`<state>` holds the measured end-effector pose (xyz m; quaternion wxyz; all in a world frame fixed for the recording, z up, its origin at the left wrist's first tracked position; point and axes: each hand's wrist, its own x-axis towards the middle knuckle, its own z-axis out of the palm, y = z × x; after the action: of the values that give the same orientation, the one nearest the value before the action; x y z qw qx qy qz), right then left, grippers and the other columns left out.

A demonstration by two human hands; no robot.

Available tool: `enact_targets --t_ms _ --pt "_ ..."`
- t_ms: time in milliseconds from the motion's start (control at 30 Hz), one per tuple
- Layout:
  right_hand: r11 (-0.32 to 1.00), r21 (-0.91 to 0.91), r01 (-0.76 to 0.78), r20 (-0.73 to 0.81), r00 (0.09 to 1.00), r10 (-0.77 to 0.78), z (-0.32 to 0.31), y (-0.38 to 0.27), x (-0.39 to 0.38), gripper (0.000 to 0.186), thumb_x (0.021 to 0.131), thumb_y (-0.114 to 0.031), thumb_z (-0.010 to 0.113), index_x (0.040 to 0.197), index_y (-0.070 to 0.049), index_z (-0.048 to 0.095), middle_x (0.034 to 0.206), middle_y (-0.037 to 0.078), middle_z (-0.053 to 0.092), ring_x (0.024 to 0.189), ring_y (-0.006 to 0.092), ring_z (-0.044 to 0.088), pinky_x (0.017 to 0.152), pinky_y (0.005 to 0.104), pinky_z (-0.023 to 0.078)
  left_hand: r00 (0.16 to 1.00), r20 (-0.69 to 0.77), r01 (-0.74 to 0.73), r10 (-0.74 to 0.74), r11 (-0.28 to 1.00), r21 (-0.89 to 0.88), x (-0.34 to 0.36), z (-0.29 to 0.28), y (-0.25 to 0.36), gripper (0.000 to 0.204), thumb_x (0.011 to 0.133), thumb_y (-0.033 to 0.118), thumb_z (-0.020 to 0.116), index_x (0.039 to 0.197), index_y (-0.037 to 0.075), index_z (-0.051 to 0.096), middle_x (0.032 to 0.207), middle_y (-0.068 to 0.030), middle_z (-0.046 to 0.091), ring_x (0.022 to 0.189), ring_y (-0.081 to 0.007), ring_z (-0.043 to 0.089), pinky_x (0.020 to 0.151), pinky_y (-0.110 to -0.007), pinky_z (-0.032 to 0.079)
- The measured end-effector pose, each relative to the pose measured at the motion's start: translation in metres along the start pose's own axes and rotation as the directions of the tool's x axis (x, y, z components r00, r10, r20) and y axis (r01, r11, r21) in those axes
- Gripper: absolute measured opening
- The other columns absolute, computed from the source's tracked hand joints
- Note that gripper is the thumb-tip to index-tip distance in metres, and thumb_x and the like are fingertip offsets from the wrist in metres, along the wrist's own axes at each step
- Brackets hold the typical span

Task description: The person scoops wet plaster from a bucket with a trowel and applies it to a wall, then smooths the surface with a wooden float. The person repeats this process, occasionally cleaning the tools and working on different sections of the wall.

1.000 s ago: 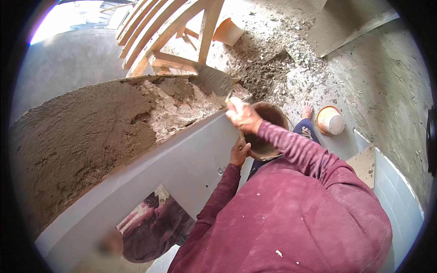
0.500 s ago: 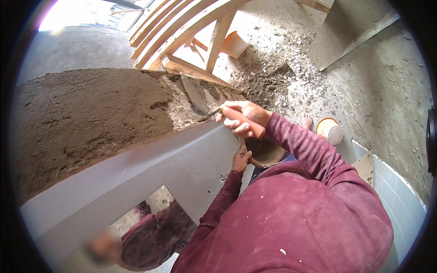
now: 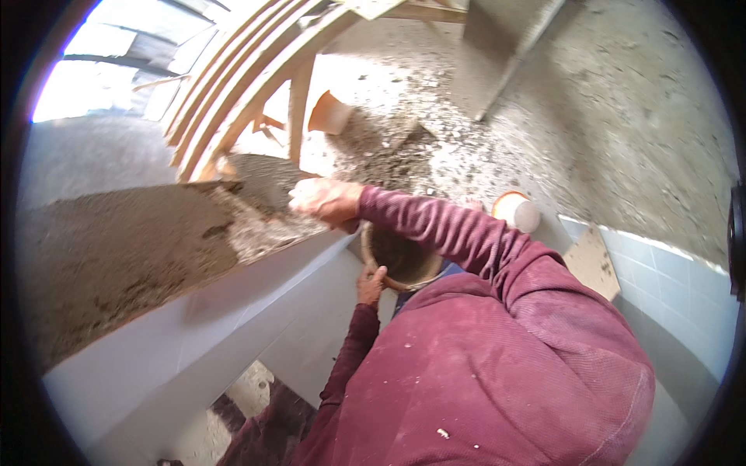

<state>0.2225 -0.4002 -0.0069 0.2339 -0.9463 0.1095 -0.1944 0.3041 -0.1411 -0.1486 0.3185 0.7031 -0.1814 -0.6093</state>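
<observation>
The right hand [image 3: 326, 200] grips a trowel [image 3: 260, 180] over the mortar [image 3: 132, 248] spread along the counter's [image 3: 233, 303] top edge. The left hand [image 3: 371, 284] holds a bowl [image 3: 398, 260] just below.

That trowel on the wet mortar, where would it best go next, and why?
Probably a short drag leftward along the ledge. The right hand presses the trowel at the lumpy, uneven right end of the mortar bed, while the left hand holds the mortar bowl just below.
</observation>
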Motion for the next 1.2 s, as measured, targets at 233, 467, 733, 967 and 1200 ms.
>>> enact_targets --t_ms 233,467,733,967,1200 --pt "0.757 0.538 -0.371 -0.342 0.725 0.598 -0.017 -0.032 -0.12 0.042 0.078 -0.023 0.061 0.109 0.003 0.049 0.086 0.02 0.06 0.07 0.0285 0.061 0.063 0.0394 0.048 1.0 0.019 0.014 -0.013 0.999 -0.033 0.007 0.019 0.008 0.017 0.087 0.021 0.065 0.093 0.008 0.057 0.084 0.0002 0.053 0.076 -0.0138 0.056 0.068 -0.031 0.052" --pt "0.094 0.291 -0.952 -0.032 0.089 0.996 -0.011 -0.008 -0.316 0.026 0.084 -0.027 0.055 0.095 -0.004 0.054 0.076 0.02 0.063 0.068 0.0369 0.063 0.061 0.0433 0.05 0.988 -0.035 0.145 -0.153 0.976 -0.163 0.046 0.046 -0.001 0.019 0.088 0.023 0.064 0.1 0.011 0.056 0.087 0.0011 0.053 0.08 -0.0127 0.054 0.07 -0.032 0.049" --pt "-0.308 0.33 -0.892 0.522 -0.1 0.847 -0.022 0.003 -0.419 0.072 0.072 -0.038 0.074 0.122 0.004 0.045 0.104 0.022 0.061 0.096 0.0275 0.062 0.082 0.0383 0.05 0.949 -0.227 0.163 -0.217 0.958 -0.236 0.07 0.096 0.048 0.031 0.086 0.029 0.066 0.109 0.011 0.055 0.097 -0.0002 0.053 0.09 -0.0151 0.053 0.071 -0.033 0.046" --pt "-0.171 0.341 -0.924 0.778 0.176 0.603 -0.081 0.004 -0.428 0.042 0.073 -0.023 0.066 0.1 0.002 0.046 0.082 0.02 0.058 0.076 0.035 0.061 0.07 0.0417 0.05 0.931 -0.312 0.032 -0.187 0.897 -0.441 0.119 0.157 0.09 0.03 0.087 0.029 0.065 0.11 0.015 0.052 0.097 -0.002 0.052 0.088 -0.0169 0.053 0.075 -0.033 0.045" --pt "-0.274 0.366 -0.889 0.808 0.158 0.567 -0.078 0.048 -0.419 0.031 0.076 -0.022 0.063 0.092 -0.002 0.046 0.07 0.015 0.057 0.053 0.0296 0.058 0.051 0.0408 0.047 0.917 -0.359 -0.108 -0.175 0.757 -0.644 0.235 0.192 0.093 0.023 0.088 0.023 0.063 0.103 0.009 0.052 0.092 -0.0023 0.052 0.083 -0.0148 0.055 0.076 -0.032 0.051"
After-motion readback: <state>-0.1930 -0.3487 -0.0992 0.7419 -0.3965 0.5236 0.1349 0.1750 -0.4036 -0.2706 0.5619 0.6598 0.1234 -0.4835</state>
